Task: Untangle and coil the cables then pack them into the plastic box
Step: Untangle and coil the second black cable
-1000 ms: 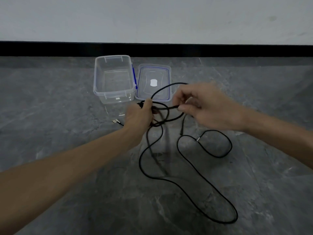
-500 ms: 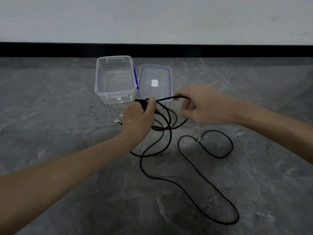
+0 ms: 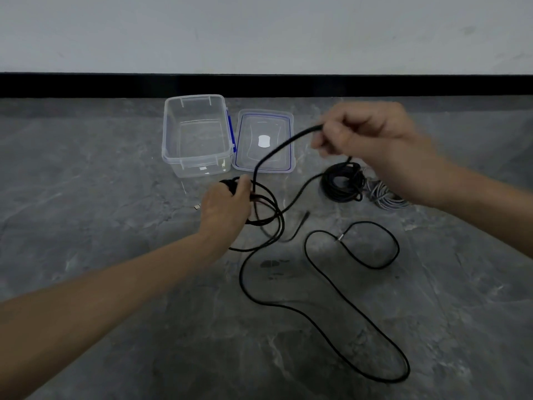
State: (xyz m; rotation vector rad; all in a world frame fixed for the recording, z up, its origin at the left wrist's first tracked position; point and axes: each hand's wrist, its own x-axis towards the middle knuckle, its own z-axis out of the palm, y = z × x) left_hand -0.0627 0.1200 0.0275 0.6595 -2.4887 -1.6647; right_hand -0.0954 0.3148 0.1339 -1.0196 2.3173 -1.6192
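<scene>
My left hand (image 3: 226, 207) grips a small bundle of loops of the long black cable (image 3: 326, 333) just in front of the box. My right hand (image 3: 372, 140) is raised to the right and pinches a stretch of the same cable, which runs taut from it down to my left hand. The loose remainder of the cable snakes across the grey floor toward me. The clear plastic box (image 3: 170, 134) stands open with nothing in it. A coiled black cable (image 3: 343, 183) and a grey cable bundle (image 3: 386, 197) lie on the floor under my right wrist.
The box's clear lid with a blue rim (image 3: 290, 140) lies flat just right of the box. A small metal connector (image 3: 197, 207) lies on the floor left of my left hand. A black skirting strip (image 3: 86, 85) and a pale wall close off the far side.
My right hand has risen and swung right, drawing a length of cable out from my left hand. The coiled black cable and the grey bundle, hidden before, now show below it.
</scene>
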